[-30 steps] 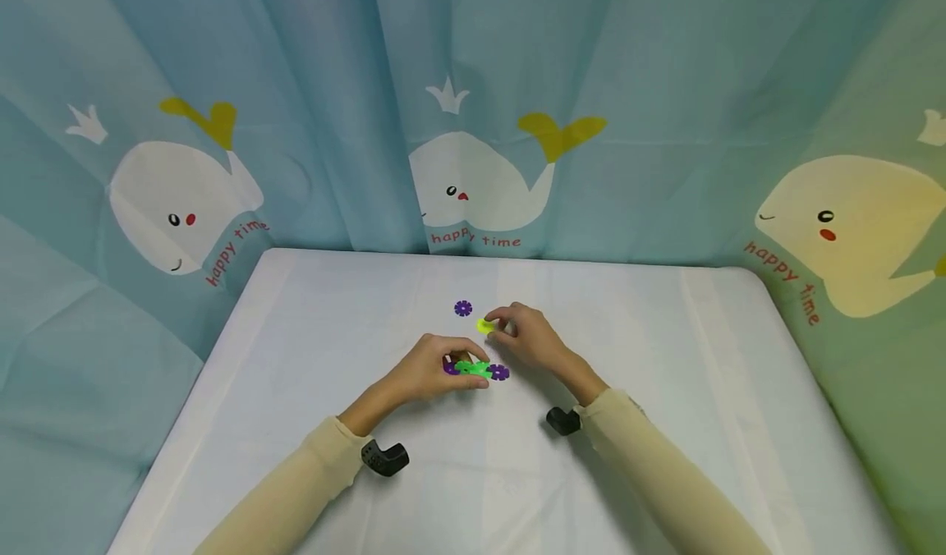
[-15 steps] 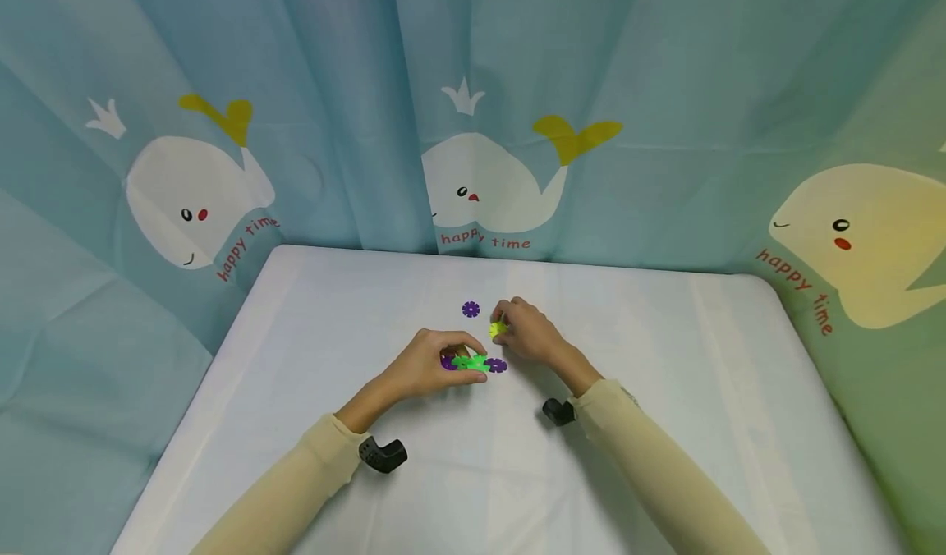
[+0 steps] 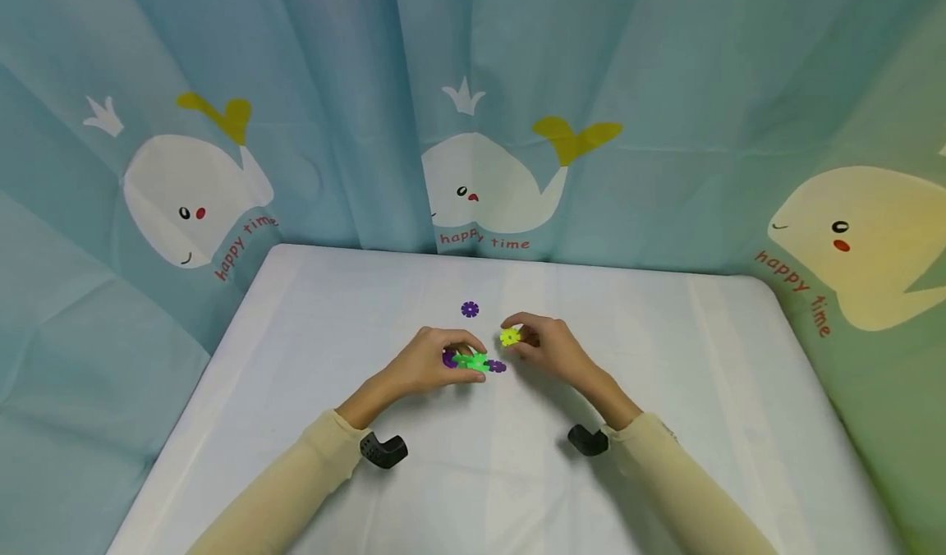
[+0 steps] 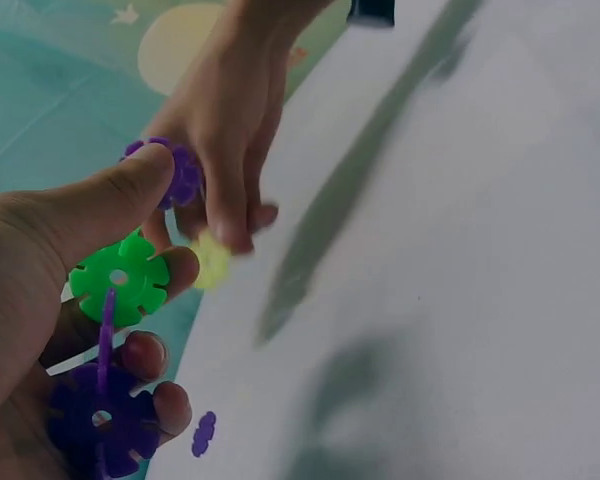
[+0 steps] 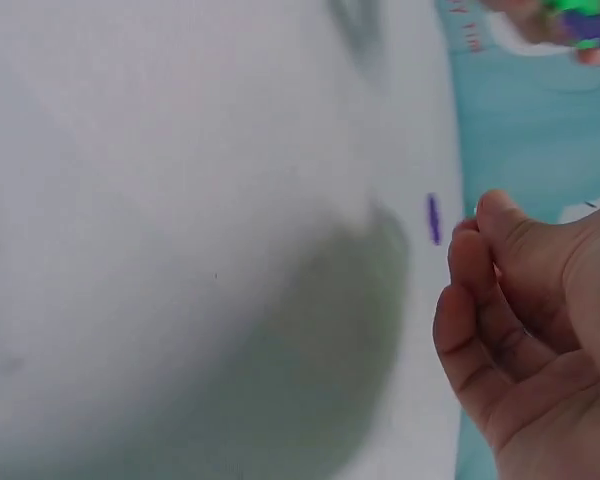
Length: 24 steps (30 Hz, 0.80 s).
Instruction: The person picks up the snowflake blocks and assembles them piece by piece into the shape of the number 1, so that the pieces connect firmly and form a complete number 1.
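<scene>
1. Your right hand [image 3: 554, 346] is shifting nearer and right compared with half a second ago, its fingers almost closed, pinching the yellow disc [image 3: 510, 337].
2. That disc is turning its face more fully into view, hanging above the counter [image 3: 628, 317], right of your other hand.
3. Your left hand [image 3: 429, 364] is holding steady, fingers curving partly open around linked green and purple discs [image 3: 478, 361].
4. The loose purple disc [image 3: 470, 309] is staying put farther away.
</scene>
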{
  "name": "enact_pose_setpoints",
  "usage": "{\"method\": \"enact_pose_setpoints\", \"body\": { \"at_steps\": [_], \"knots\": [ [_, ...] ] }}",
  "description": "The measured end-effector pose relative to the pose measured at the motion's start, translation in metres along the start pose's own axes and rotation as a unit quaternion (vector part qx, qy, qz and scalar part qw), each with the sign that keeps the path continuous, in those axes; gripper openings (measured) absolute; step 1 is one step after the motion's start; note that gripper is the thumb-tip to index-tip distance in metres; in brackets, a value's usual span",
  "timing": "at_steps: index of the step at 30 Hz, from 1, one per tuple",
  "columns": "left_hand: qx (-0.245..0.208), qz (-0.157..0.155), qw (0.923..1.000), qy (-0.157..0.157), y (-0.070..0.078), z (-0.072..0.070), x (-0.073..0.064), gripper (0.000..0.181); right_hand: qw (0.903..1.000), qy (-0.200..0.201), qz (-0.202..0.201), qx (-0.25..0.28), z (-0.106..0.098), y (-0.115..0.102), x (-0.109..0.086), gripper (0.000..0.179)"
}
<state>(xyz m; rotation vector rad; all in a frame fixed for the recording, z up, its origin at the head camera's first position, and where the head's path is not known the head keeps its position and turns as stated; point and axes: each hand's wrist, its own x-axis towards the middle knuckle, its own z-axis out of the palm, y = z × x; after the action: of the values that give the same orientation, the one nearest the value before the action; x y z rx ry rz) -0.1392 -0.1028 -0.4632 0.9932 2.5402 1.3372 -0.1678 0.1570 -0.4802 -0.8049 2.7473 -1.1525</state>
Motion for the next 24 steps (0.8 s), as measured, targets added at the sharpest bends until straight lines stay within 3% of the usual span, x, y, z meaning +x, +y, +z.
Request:
{"method": "enact_pose_setpoints", "body": {
  "at_steps": [4,10,24],
  "knots": [
    [-0.005,-0.01,0.9999,-0.008,-0.001,0.0,0.002,0.031,0.9976,-0.001,0.009,0.069,-0.013,-0.007,-0.018,0.033],
    [-0.006,-0.006,0.9999,-0.007,-0.002,0.003,0.005,0.031,0.9918,-0.005,0.035,0.123,-0.023,-0.015,-0.039,0.033],
    [0.001,0.007,0.9999,0.014,-0.003,0.008,0.009,0.031,0.9722,0.038,0.064,0.222,-0.01,-0.025,-0.058,0.034]
  ]
}}
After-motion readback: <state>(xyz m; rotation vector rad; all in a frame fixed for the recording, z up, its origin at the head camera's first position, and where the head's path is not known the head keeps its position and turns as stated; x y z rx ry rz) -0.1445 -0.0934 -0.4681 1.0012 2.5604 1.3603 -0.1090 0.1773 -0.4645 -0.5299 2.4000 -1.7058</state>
